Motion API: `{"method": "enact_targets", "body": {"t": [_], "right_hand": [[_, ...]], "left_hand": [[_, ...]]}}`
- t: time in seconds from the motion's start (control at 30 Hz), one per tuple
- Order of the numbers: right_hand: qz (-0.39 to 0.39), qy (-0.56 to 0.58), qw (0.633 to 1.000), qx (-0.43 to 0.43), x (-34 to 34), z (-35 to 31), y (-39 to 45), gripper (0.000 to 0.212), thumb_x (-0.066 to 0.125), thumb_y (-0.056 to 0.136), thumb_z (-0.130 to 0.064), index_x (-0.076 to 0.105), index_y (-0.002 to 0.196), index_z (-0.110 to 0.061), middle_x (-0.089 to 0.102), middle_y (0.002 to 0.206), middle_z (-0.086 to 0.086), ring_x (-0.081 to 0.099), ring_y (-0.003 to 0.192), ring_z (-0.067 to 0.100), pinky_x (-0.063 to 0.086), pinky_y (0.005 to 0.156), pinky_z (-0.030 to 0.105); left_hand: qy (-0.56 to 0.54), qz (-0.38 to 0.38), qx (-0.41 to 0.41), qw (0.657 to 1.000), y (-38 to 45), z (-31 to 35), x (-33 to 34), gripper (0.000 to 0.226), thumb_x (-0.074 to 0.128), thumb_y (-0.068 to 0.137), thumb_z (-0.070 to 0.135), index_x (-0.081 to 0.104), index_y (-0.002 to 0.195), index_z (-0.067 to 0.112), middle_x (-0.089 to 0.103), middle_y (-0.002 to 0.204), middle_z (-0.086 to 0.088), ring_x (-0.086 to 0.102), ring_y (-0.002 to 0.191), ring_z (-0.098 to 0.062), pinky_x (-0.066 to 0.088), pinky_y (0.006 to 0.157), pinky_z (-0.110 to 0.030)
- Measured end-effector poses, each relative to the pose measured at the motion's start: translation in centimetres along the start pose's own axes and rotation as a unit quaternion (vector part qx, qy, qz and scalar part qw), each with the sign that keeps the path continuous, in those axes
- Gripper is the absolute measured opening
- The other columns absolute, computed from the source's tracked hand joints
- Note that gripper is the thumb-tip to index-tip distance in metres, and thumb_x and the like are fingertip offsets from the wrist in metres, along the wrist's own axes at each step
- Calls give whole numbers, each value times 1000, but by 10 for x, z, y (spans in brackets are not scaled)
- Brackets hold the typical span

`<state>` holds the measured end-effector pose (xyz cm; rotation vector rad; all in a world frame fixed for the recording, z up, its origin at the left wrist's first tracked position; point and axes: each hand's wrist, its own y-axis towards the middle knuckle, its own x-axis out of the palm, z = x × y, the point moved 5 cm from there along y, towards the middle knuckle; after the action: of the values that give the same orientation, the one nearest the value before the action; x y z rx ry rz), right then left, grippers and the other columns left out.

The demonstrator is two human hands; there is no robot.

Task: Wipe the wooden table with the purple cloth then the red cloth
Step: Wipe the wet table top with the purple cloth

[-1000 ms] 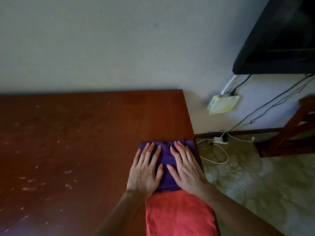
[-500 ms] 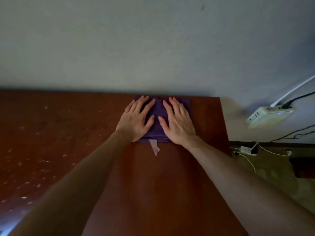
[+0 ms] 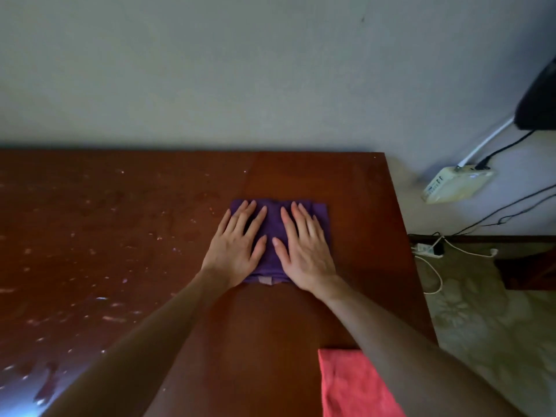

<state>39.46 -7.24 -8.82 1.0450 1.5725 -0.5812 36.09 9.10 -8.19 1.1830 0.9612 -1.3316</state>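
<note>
The folded purple cloth (image 3: pixel 273 227) lies flat on the wooden table (image 3: pixel 150 236), right of its middle. My left hand (image 3: pixel 237 243) and my right hand (image 3: pixel 304 242) both press flat on the cloth, fingers spread and pointing to the wall. A pale tag shows at the cloth's near edge, between my wrists. The red cloth (image 3: pixel 352 383) lies folded at the table's near right corner, partly under my right forearm. The table's left half is speckled with pale spots and smears.
A plain wall stands right behind the table's far edge. Past the table's right edge are a white box (image 3: pixel 457 185) with cables, a power strip (image 3: pixel 425 249) on the patterned floor, and dark furniture (image 3: pixel 538 97) at the upper right.
Both hands pushed the purple cloth away from the red cloth to the table's far edge, then drew it back toward me. The red cloth has come back into view.
</note>
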Motion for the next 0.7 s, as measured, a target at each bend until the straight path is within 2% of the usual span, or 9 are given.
{"method": "enact_targets", "body": {"t": [0.23, 0.33, 0.43, 0.53, 0.7], "right_hand": [[-14, -25, 999, 20, -3, -97, -151, 68, 40, 105, -47, 28, 161, -10, 27, 169, 12, 23, 157, 27, 30, 123, 50], [-5, -28, 999, 23, -5, -126, -214, 70, 44, 103, -48, 30, 161, -12, 27, 169, 9, 24, 157, 24, 26, 122, 46], [23, -22, 999, 44, -3, -144, -266, 72, 52, 94, -51, 44, 155, -13, 38, 164, 9, 36, 151, 23, 32, 117, 45], [29, -31, 997, 62, 1, -156, -292, 75, 57, 84, -53, 53, 148, -14, 45, 159, 8, 41, 146, 22, 35, 112, 45], [16, 0, 999, 51, -2, -151, -275, 71, 56, 89, -50, 50, 151, -16, 43, 161, 7, 39, 148, 20, 32, 117, 41]], "left_hand": [[-24, -20, -14, 999, -174, 24, -8, 63, 27, 105, 43, 17, 162, 21, 23, 168, -5, 11, 157, -17, 18, 125, -48], [-30, -18, -10, 999, -238, 38, -10, 64, 35, 102, 41, 23, 161, 19, 26, 167, -7, 19, 156, -20, 21, 123, -49], [-36, 2, 0, 999, -291, 55, -9, 66, 44, 96, 41, 35, 157, 16, 32, 164, -8, 30, 152, -23, 28, 118, -50], [-35, 7, -9, 999, -319, 62, -7, 66, 50, 91, 44, 46, 151, 17, 38, 161, -9, 38, 148, -22, 32, 116, -47], [-64, -3, -5, 998, -306, 52, -12, 66, 48, 94, 45, 40, 155, 20, 36, 163, -5, 34, 150, -18, 30, 118, -44]]}}
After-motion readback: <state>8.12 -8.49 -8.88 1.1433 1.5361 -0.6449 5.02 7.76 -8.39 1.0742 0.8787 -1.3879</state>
